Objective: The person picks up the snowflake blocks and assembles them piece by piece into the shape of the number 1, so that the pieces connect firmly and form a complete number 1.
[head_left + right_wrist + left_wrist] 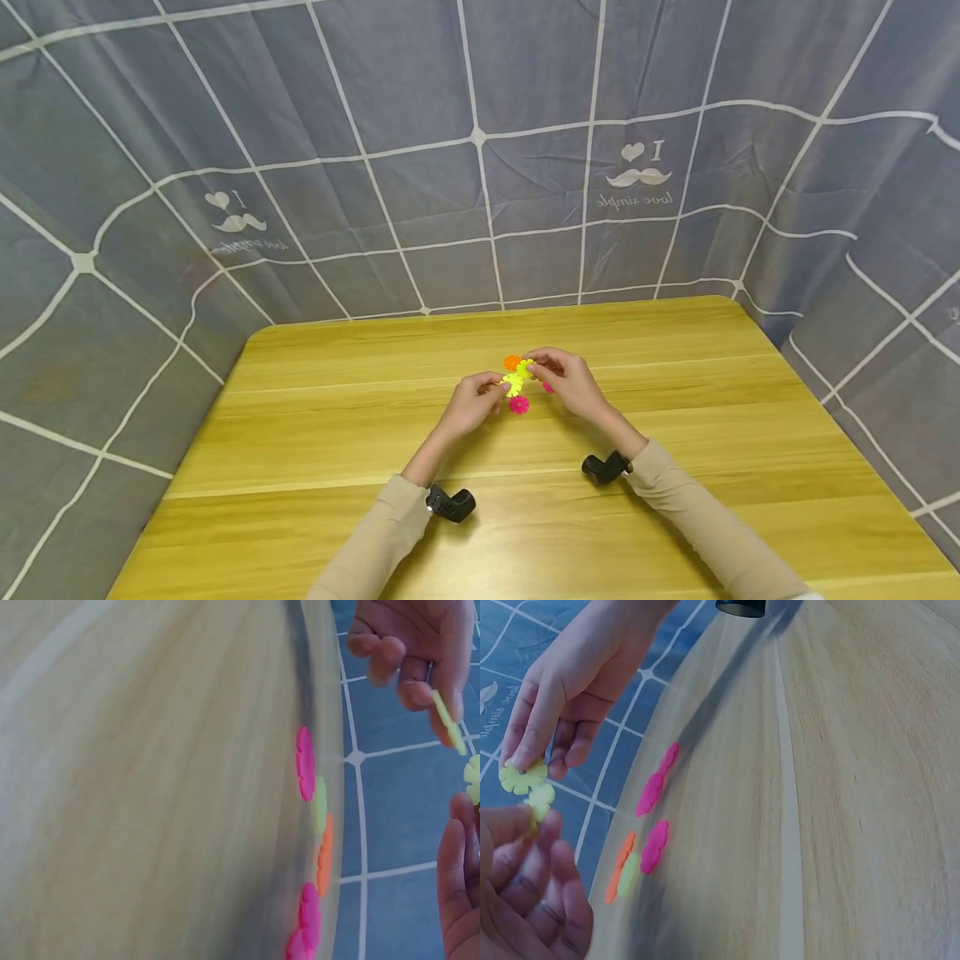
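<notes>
Both hands meet above the middle of the wooden table. My left hand pinches a yellow flower-shaped disc, seen edge-on in the right wrist view. My right hand pinches a second yellow disc, which shows flat in the left wrist view. The two discs almost touch. On the table below lie an orange disc, a pink disc and another pink disc partly hidden by the right hand.
In the wrist views a yellow-green disc lies beside the orange disc. A grey checked cloth surrounds the table on three sides. Black wrist cameras sit on both forearms.
</notes>
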The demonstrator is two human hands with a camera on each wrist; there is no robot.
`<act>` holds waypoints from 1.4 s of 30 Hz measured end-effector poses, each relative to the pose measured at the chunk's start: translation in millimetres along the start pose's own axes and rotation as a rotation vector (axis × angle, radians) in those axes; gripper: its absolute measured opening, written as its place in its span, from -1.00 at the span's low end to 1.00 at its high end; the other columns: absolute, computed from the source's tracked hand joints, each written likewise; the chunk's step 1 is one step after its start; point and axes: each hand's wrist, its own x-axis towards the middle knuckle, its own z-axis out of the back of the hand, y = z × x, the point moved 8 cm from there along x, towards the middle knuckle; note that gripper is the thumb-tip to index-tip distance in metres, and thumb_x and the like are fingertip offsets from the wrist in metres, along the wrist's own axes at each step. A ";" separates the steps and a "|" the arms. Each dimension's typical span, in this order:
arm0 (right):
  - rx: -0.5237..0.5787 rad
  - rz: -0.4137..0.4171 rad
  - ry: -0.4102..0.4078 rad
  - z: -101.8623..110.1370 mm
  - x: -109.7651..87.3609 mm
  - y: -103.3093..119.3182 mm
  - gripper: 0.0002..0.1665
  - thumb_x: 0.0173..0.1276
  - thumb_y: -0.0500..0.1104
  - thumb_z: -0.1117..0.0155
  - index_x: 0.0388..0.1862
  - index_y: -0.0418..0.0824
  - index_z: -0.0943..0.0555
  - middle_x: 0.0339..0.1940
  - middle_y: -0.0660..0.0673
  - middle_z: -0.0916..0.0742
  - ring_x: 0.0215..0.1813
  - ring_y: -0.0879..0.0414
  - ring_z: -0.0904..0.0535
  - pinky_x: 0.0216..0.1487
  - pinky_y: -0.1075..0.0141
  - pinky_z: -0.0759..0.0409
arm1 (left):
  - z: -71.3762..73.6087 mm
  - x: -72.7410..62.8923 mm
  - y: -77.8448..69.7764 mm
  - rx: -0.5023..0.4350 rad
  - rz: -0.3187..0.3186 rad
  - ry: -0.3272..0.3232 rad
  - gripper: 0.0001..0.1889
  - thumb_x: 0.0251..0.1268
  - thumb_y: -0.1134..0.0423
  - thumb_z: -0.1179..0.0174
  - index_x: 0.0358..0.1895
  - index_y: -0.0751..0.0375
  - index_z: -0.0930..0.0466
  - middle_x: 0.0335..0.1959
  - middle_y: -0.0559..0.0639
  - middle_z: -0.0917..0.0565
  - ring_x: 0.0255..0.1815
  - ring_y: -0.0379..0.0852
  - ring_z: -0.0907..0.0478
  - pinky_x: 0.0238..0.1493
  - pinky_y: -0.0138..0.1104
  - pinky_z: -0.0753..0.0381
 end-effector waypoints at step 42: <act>0.111 0.074 0.061 -13.3 -3.0 -7.9 -0.84 0.36 -0.36 -0.18 -0.16 -0.43 -0.62 -0.22 -0.34 -0.71 -0.24 0.05 -0.64 -0.18 0.42 -0.61 | 2.8 -5.0 -1.9 -0.093 -0.002 0.000 -0.69 0.47 0.31 -0.01 0.07 0.47 -0.56 -0.23 0.35 -0.69 -0.66 -0.27 -0.45 -0.65 -0.53 -0.26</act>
